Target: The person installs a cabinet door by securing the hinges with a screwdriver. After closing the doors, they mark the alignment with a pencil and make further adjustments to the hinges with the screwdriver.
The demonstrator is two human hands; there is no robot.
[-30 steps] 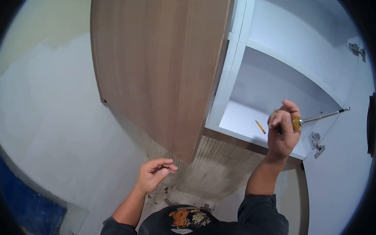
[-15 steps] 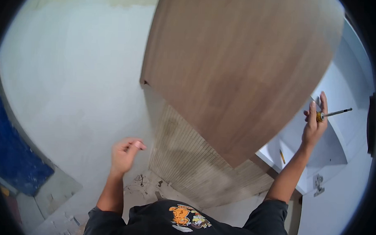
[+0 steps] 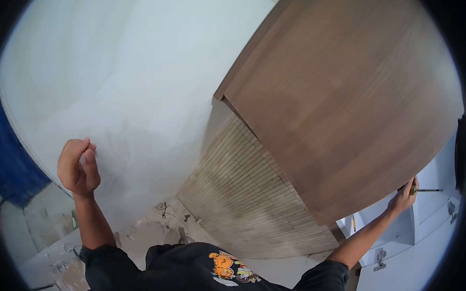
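Observation:
My right hand [image 3: 401, 201] is closed on a screwdriver [image 3: 427, 190], its yellowish handle mostly covered by my fingers and its dark shaft pointing right. It is at the lower right edge of a large brown wood-grain panel [image 3: 342, 108], beside the white cabinet [image 3: 424, 208]. My left hand [image 3: 78, 168] is raised in front of the pale wall [image 3: 153, 81], well away from the panel. Its fingers are curled in towards the thumb, and I cannot see whether anything small is between them.
A thin yellow stick like a pencil [image 3: 354, 223] lies in the cabinet. Metal hinges [image 3: 380, 258] show on a white door. Ribbed tiles [image 3: 241, 192] cover the surface below the panel. Debris [image 3: 163, 208] litters the floor, and a blue sheet [image 3: 11, 163] is at far left.
My view has turned, so the panel appears further right and lower. My left hand has moved out to the left and up. The right hand, still with the screwdriver, appears lower against the panel edge.

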